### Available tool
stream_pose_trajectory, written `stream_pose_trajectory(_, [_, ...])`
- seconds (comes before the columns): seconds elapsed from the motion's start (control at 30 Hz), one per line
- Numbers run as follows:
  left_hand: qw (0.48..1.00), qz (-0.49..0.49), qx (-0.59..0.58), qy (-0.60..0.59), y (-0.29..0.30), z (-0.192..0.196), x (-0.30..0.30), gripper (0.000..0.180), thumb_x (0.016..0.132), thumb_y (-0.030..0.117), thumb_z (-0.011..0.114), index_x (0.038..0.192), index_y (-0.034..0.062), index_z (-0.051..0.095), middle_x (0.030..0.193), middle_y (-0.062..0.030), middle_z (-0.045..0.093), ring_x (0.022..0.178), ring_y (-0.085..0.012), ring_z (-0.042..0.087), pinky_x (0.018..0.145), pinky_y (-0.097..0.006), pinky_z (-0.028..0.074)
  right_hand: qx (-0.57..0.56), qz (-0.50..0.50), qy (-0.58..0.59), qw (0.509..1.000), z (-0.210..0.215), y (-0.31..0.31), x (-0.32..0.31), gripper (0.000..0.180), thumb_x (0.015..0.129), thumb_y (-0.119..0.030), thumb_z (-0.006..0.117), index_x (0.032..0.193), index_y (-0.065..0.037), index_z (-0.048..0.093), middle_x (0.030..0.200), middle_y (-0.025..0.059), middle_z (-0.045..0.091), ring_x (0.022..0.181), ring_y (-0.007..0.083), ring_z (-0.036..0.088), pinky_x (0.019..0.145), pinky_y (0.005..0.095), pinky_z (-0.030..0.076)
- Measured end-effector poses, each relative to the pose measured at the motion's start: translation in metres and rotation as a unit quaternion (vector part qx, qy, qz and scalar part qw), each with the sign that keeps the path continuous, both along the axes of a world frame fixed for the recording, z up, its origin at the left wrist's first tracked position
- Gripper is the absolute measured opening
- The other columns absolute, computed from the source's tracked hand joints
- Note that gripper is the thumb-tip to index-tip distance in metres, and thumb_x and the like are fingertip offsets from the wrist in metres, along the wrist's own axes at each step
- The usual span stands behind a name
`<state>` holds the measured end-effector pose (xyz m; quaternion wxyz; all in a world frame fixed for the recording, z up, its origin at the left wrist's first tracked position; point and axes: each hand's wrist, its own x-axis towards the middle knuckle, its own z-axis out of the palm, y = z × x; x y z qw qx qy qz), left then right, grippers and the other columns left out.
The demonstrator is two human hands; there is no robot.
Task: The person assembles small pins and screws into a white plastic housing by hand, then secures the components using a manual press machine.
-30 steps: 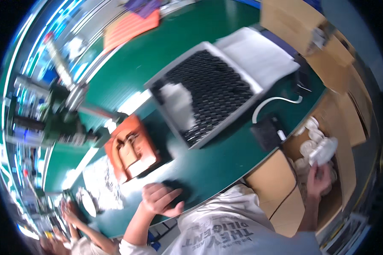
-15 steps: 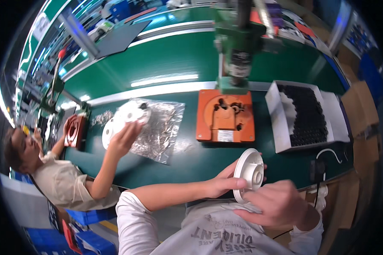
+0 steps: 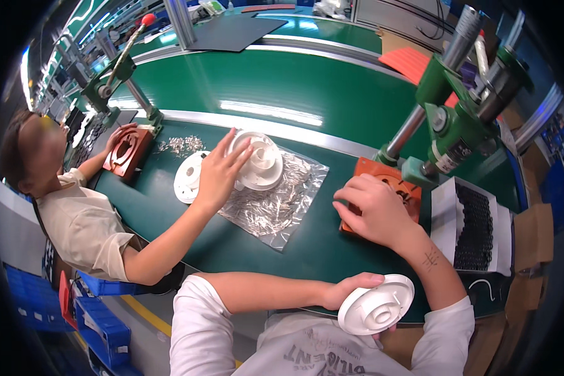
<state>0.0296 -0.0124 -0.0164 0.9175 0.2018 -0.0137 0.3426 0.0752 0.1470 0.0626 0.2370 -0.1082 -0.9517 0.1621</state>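
My left hand (image 3: 351,291) is closed on the rim of a white round plastic part (image 3: 377,308), held tilted near my body with its ringed, hollow side facing up. My right hand (image 3: 376,207) hovers over the front of an orange fixture block (image 3: 366,168), partly covering it. Its fingers are bent, thumb and fingertips stand apart, and no object shows between them. Above the block's right side stands a green hand press (image 3: 445,135) with a steel column.
At left, a co-worker's hand (image 3: 222,172) holds another white part (image 3: 257,164) over a clear bag of small metal pins (image 3: 272,216). A second white disc (image 3: 188,178) and loose pins (image 3: 182,145) lie nearby. A white box (image 3: 445,213) of black parts stands right.
My right hand has left the white part and moved up to the orange block. My left hand keeps the part, now tilted flatter. The whole view has shifted.
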Motion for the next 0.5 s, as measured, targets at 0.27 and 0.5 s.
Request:
stream_pose_trajectory(0.27, [0.998, 0.017, 0.053, 0.017, 0.003, -0.009, 0.002, 0.076, 0.104, 0.067, 0.042, 0.137, 0.0001, 0.057, 0.119, -0.0242, 0.071, 0.105, -0.0339, 0.074, 0.085, -0.050, 0.064, -0.023, 0.022, -0.009, 0.999, -0.004, -0.003, -0.007, 0.009, 0.088, -0.012, 0.077, 0.086, -0.004, 0.075, 0.086, 0.0088, 0.065, 0.084, 0.0289, 0.063, 0.076, 0.0417, 0.054])
stream_pose_trajectory(0.5, [0.997, -0.047, -0.035, -0.045, 0.001, -0.014, 0.002, 0.077, 0.104, 0.063, 0.044, 0.146, -0.0011, 0.052, 0.128, -0.0264, 0.067, 0.117, -0.0379, 0.070, 0.094, -0.055, 0.061, 0.015, -0.031, -0.004, 0.999, 0.020, -0.025, 0.030, 0.014, 0.091, -0.009, 0.075, 0.102, -0.001, 0.075, 0.107, 0.0119, 0.073, 0.097, 0.0314, 0.070, 0.084, 0.0400, 0.057])
